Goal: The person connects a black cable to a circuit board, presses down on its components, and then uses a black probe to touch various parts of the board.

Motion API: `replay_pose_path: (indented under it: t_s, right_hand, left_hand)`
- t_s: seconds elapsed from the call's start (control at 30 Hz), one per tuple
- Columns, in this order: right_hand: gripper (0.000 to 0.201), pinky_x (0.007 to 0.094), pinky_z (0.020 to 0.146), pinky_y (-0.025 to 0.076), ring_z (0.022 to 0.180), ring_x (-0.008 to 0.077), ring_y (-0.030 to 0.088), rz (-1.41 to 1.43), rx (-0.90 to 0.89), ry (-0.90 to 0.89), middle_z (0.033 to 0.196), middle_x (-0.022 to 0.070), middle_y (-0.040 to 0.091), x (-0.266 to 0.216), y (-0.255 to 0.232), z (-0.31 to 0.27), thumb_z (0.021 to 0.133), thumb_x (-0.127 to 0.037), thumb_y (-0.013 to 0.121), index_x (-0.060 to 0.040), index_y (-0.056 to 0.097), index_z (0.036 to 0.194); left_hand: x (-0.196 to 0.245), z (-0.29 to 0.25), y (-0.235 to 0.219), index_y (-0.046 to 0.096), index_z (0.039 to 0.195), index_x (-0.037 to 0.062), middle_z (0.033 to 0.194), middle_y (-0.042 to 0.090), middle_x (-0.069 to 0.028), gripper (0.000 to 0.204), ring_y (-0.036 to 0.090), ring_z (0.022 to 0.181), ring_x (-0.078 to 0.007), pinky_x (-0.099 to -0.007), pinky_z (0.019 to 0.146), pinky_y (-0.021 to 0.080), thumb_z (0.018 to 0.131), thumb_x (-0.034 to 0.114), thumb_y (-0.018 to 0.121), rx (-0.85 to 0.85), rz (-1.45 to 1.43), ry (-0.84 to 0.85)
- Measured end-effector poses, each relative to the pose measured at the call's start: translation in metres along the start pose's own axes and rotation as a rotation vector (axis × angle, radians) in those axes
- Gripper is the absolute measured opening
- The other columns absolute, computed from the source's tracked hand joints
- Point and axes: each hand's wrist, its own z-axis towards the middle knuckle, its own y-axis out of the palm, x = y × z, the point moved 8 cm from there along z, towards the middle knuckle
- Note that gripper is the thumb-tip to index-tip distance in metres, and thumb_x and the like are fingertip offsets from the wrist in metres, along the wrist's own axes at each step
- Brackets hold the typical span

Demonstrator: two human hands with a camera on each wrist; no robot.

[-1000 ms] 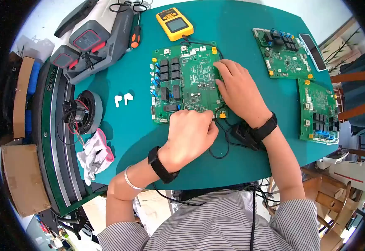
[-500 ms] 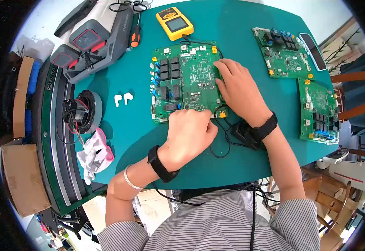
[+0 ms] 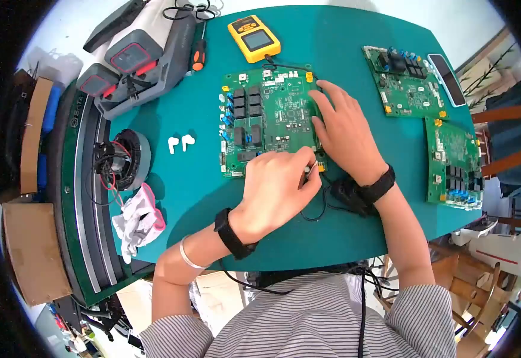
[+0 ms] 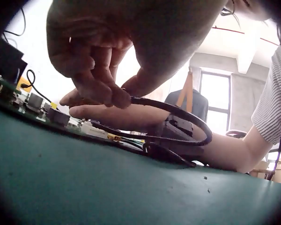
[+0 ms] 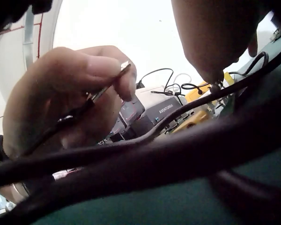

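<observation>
At the middle of a green table (image 3: 201, 238), a large circuit board (image 3: 290, 113) lies flat, near both hands. At its six o'clock, the left hand (image 3: 272, 188) pinches a thin, metal-tipped lead (image 5: 99, 93), a hold that seems chosen for fine control. At three o'clock, the right hand (image 3: 351, 134) spreads extended fingers along the board's edge, perhaps to steady it; whether they press is unclear. A yellow handheld meter (image 3: 256, 40) sits at twelve o'clock, probably so its dark cord (image 3: 287, 64) reaches the board.
</observation>
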Motion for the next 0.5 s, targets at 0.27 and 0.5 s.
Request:
replay_pose_path:
  t_s: [0.27, 0.5]
  right_hand:
    - [0.036, 0.0389, 0.091, 0.049, 0.112, 0.0277, 0.059, -0.003, 0.096, -0.041, 0.118, 0.0126, 0.061, -0.009, -0.015, 0.004, 0.081, -0.004, 0.063, -0.0011, 0.058, 0.116]
    - [0.027, 0.0369, 0.080, 0.051, 0.093, 0.0246, 0.063, 0.015, 0.220, -0.074, 0.098, 0.0072, 0.064, -0.015, -0.031, 0.005, 0.078, -0.003, 0.063, -0.0038, 0.063, 0.105]
  left_hand:
    - [-0.005, 0.004, -0.008, 0.064, 0.089, 0.0075, 0.054, 0.053, -0.0054, 0.009, 0.054, 0.046, -0.0186, -0.0324, 0.046, 0.042, 0.083, 0.004, 0.069, 0.063, -0.112, -0.030]
    - [-0.012, 0.006, -0.015, 0.060, 0.097, 0.0055, 0.057, 0.052, -0.0044, 0.016, 0.054, 0.048, -0.0138, -0.0285, 0.047, 0.042, 0.085, -0.003, 0.067, 0.147, -0.204, -0.012]
